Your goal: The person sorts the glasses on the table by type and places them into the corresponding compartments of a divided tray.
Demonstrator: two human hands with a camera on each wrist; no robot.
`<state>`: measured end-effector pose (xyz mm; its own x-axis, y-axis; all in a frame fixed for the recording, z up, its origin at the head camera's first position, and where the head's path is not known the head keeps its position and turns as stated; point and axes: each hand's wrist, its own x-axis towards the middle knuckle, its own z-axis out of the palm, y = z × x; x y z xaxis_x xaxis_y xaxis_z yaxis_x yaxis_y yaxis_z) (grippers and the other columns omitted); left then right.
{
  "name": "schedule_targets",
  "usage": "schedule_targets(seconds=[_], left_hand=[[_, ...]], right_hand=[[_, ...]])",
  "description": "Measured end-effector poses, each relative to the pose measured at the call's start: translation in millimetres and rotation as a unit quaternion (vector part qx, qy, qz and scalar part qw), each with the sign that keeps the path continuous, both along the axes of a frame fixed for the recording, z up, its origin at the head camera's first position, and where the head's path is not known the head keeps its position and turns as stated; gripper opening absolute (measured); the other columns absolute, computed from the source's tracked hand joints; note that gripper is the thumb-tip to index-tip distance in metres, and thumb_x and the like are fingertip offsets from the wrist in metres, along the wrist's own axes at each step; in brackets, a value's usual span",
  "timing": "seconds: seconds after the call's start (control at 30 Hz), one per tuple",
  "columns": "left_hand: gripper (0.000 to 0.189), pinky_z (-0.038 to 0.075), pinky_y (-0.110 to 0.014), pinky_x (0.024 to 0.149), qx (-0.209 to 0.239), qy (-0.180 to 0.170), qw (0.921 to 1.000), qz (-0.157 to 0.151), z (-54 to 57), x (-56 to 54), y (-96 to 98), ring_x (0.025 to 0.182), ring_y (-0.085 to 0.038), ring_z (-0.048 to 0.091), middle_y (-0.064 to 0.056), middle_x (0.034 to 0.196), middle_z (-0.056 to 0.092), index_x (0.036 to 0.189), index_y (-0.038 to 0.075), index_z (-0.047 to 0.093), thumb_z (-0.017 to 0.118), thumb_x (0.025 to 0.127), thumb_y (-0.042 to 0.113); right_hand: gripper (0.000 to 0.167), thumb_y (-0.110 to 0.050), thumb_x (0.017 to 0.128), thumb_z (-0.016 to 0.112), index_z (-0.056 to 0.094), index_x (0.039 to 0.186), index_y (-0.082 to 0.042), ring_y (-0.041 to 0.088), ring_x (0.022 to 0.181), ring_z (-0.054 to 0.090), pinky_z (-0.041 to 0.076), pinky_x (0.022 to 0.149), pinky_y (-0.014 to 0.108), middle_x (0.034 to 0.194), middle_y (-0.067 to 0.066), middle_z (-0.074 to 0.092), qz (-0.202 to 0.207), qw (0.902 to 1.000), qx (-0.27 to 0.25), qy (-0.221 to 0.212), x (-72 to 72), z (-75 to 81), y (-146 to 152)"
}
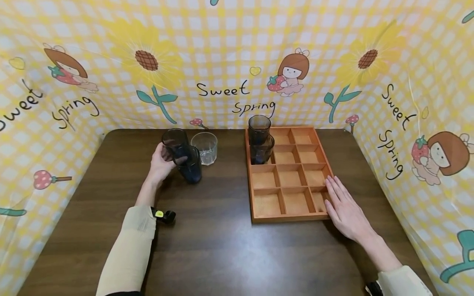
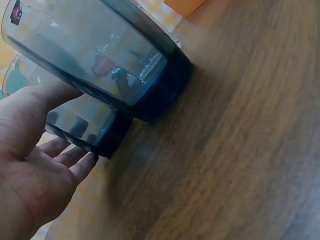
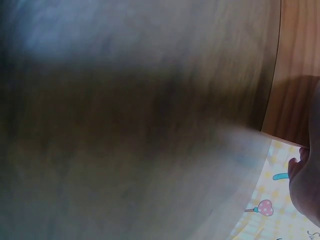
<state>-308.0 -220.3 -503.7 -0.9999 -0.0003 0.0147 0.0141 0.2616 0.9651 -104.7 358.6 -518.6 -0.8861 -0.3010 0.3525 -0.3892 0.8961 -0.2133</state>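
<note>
A: What do we see in the left hand [image 1: 160, 163]?
B: We see it gripping a dark glass [image 1: 175, 140], thumb on one side, fingers on the other, left of the tray [image 1: 290, 219]. We cannot tell whether its base touches the table [image 1: 207, 250].
A: And what stands near it?
B: We find a second dark glass [image 1: 191, 167] just beside it, nearer to us, and a clear glass [image 1: 205, 150] to the right.
A: Do we see the right hand [image 1: 347, 212] holding anything?
B: We see its fingers fairly straight, resting against the tray's right side near the front corner, grasping no glass.
A: What do we find inside the tray?
B: Two dark glasses in the left column: one [image 1: 259, 129] in the farthest compartment, the other [image 1: 262, 152] in the next one nearer.
</note>
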Motion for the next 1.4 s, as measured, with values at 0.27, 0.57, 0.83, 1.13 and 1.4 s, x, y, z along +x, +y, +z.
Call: schedule_targets(seconds=[0.27,0.57,0.83,1.13,1.4], left_hand=[[0.070,0.049,-0.011,0.102,0.029,0.004,0.9974,0.066,0.7,8.6,-2.0,0.119,0.000,0.061,0.015,0.123,0.063,0.149,0.010,0.052,0.089,0.090,0.003],[0.068,0.051,-0.019,0.110,0.039,-0.020,0.9926,0.113,6.9,24.1,-0.4,0.132,-0.009,0.061,0.017,0.124,0.060,0.148,0.019,0.052,0.087,0.092,0.006],[0.066,0.050,-0.015,0.104,0.059,-0.011,0.9894,0.132,5.6,35.9,-3.0,0.120,-0.004,0.059,0.013,0.121,0.058,0.141,0.020,0.053,0.080,0.089,-0.010],[0.065,0.053,-0.009,0.096,0.058,-0.021,0.9876,0.144,15.6,59.1,-7.8,0.128,-0.008,0.062,0.016,0.124,0.063,0.140,0.026,0.058,0.091,0.088,0.005],[0.070,0.052,-0.008,0.099,0.037,-0.041,0.9873,0.149,16.8,75.3,-14.6,0.141,-0.014,0.061,0.001,0.146,0.066,0.151,0.024,0.058,0.092,0.090,0.015]], right_hand=[[0.064,-0.015,0.110,0.057,0.036,0.166,0.009,0.036,0.170,0.025,0.001,0.138,0.019,0.172,0.031,0.040,0.004,1.0000,-0.003,0.001,1.0,-0.6,-4],[0.064,-0.013,0.109,0.058,0.037,0.166,0.009,0.036,0.170,0.026,0.002,0.137,0.018,0.171,0.032,0.041,0.004,0.9999,-0.007,0.011,2.1,-1.3,-3],[0.064,-0.013,0.109,0.057,0.038,0.165,0.010,0.039,0.168,0.030,0.003,0.138,0.020,0.170,0.033,0.042,0.006,0.9998,0.001,0.020,1.0,-1.9,-3],[0.064,-0.014,0.110,0.056,0.036,0.166,0.009,0.034,0.171,0.025,0.001,0.137,0.019,0.171,0.032,0.040,0.003,0.9999,-0.001,0.012,0.0,-2.1,0],[0.064,-0.013,0.109,0.056,0.037,0.166,0.009,0.035,0.170,0.025,0.000,0.137,0.019,0.171,0.032,0.041,0.005,0.9999,-0.004,0.011,-2.3,-1.0,0]])
